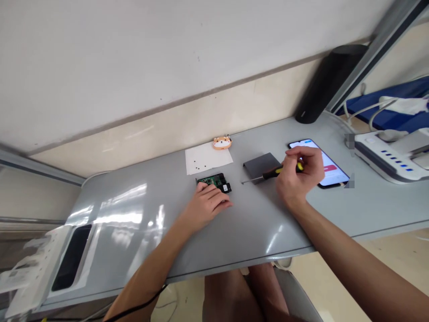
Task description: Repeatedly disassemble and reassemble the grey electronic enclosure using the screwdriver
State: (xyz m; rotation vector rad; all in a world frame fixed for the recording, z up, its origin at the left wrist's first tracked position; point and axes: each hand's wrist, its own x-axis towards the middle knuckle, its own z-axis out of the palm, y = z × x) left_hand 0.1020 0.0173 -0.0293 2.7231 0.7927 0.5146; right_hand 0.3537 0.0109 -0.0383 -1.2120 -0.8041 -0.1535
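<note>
My left hand (208, 203) rests on the near side of a green circuit board (219, 180) in a black frame, its fingers bent over the edge. My right hand (299, 175) grips a screwdriver (268, 174) with a black and yellow handle. The shaft points left, and its tip is a little right of the board. A small dark speck shows at the tip; I cannot tell whether it is a screw. Behind the shaft lies a dark grey cover plate (261, 164). Several tiny dark screws (197, 167) lie on a white paper sheet (192, 156) behind the board.
An orange dog-face case (222, 142) sits on the paper's far edge. A lit phone (335, 172) lies beyond my right hand, near a white power strip (385, 156). A black cylinder (330, 82) leans at the back right. Another phone (72, 257) lies at the left.
</note>
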